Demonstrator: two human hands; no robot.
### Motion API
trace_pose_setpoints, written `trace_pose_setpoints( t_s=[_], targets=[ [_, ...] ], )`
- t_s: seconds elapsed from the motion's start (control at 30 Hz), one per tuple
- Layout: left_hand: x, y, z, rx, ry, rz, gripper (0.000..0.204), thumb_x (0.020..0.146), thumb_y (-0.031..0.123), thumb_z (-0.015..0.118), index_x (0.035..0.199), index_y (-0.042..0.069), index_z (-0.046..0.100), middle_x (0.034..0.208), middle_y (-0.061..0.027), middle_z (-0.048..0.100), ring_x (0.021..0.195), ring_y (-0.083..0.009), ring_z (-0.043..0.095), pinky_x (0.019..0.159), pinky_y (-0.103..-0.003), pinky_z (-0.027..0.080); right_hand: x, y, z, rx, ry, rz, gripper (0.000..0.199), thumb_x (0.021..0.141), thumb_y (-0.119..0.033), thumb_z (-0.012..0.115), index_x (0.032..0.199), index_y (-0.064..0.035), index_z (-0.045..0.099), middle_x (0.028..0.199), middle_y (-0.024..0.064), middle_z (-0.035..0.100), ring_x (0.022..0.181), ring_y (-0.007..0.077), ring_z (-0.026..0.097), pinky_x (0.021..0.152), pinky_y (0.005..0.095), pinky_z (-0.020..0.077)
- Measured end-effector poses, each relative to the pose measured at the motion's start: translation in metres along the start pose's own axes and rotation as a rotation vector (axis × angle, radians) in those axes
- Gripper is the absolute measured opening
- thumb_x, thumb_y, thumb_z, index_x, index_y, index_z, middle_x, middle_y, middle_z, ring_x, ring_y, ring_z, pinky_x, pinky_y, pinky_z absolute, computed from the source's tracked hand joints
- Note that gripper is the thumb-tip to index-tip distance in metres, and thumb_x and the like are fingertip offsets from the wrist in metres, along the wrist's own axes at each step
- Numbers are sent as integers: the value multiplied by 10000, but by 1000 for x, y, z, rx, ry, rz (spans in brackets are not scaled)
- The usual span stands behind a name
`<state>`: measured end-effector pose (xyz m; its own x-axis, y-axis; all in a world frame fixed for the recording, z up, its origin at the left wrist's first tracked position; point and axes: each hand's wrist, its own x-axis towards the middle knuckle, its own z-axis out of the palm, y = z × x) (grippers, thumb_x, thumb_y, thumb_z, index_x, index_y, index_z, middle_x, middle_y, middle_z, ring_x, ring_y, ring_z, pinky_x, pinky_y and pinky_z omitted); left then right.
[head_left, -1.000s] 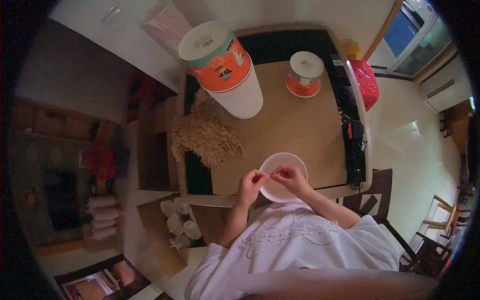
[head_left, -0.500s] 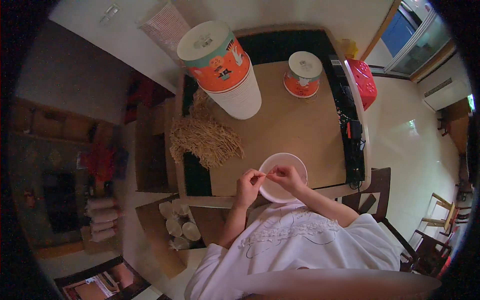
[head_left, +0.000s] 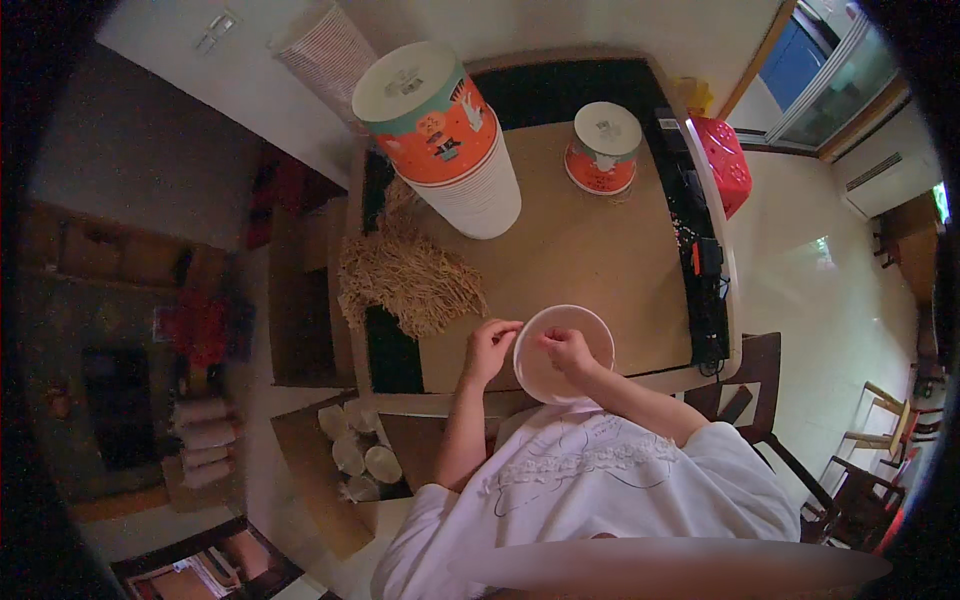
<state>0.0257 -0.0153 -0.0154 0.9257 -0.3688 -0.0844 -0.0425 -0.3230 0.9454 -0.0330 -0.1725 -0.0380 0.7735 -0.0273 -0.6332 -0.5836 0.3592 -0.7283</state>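
Note:
An open white paper tub stands at the near edge of the table, close to my body. My right hand is over its opening, fingers closed together; whatever they pinch is too small to make out. At the tub's left rim is my left hand, its thumb and fingertips drawn together; I cannot tell if they hold anything or touch the rim. To the left lies a heap of tan crinkled paper strands. Beyond it rises a tall stack of white paper tubs, topped by an orange and green printed one.
A short upside-down printed tub stands at the back right on the brown board. Power strips and cords line the right edge. A red plastic stool is beyond. Lower left, a cardboard box holds clear cups.
My hands met fingertip to fingertip above the tub before; now they are apart. My left hand has drawn to the left rim, while my right stays over the opening with its fingers curled.

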Motion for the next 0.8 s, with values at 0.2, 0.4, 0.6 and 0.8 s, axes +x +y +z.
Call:
trace_pose_setpoints(
  t_s=[0.2, 0.4, 0.6, 0.8],
  targets=[
    [1, -2, 1, 23, -35, 3, 176, 756, 4, 548, 909, 41, 625, 801, -65, 595, 696, -132, 569, 614, -238, 447, 5, 3, 1, -41, 38, 28, 138, 764, -204, 610, 793, -69, 619, 570, -34, 492, 429, 54, 363, 366, 227, 266],
    [0, -6, 3, 10, -36, -17, 196, 756, 4, 544, 926, 56, 624, 804, -58, 592, 691, -126, 566, 613, -234, 447, 5, 0, 4, -57, 46, 21, 134, 785, -186, 583, 803, -55, 604, 549, -29, 457, 433, 48, 372, 370, 215, 272],
    [0, -4, 3, 55, -57, 11, 210, 743, -7, 547, 923, 68, 626, 804, -57, 592, 698, -132, 566, 615, -235, 445, 11, 3, 3, -62, 15, -69, 144, 785, -181, 581, 815, -42, 606, 547, -18, 465, 417, 53, 372, 361, 211, 272],
    [1, 6, 2, 117, -55, 21, 197, 735, -6, 555, 898, 71, 632, 787, -60, 595, 694, -143, 570, 608, -242, 444, 12, 1, 4, -30, 22, 22, 153, 776, -186, 592, 811, -37, 605, 540, -15, 464, 416, 55, 379, 355, 212, 281]
  ],
)
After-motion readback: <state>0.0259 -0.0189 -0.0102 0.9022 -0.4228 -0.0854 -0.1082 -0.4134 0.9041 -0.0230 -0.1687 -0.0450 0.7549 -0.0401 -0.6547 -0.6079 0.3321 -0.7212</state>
